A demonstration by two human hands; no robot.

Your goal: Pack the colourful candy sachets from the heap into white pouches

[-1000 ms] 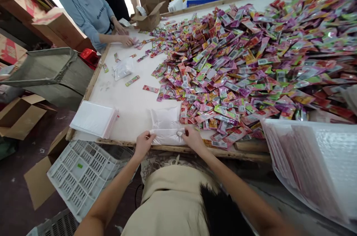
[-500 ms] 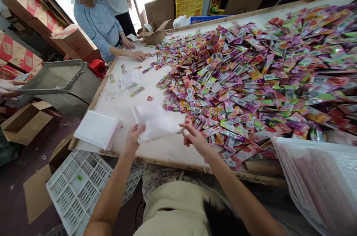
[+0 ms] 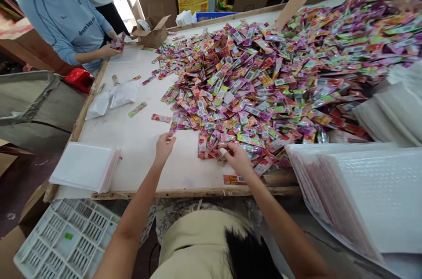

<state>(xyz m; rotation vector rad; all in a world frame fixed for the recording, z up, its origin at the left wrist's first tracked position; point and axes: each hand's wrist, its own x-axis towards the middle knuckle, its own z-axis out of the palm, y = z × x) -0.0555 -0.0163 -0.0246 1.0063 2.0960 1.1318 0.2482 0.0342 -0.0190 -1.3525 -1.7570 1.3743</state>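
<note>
My left hand (image 3: 165, 147) hovers over the white tabletop (image 3: 138, 156), fingers loosely bent and apart, with nothing visible in it. At the near edge of the heap of small colourful sachets (image 3: 231, 81) is my right hand (image 3: 238, 159), its fingers parted over the sachets. A white covering wraps one of its fingertips. No sachet is visibly gripped. One orange sachet (image 3: 233, 179) lies below my right wrist. Farther left, a plump white pouch (image 3: 98, 105) rests beside another white pouch (image 3: 124, 95). A red sachet (image 3: 161, 118) and a green sachet (image 3: 137, 109) lie singly nearby.
Flat white mailers are stacked (image 3: 81, 164) at the table's left corner; more mailers (image 3: 359, 191) stand at right. A co-worker in a blue top (image 3: 66, 28) holds sachets. Another person's arm (image 3: 295, 4) reaches into the heap. A cardboard box (image 3: 151, 34) stands at the back; a white crate (image 3: 69, 239) sits below.
The white pouch has left my left hand and lies beside the other pouch. My right hand has reached the heap's edge. The blue-topped co-worker has lifted sachets. The view has shifted right.
</note>
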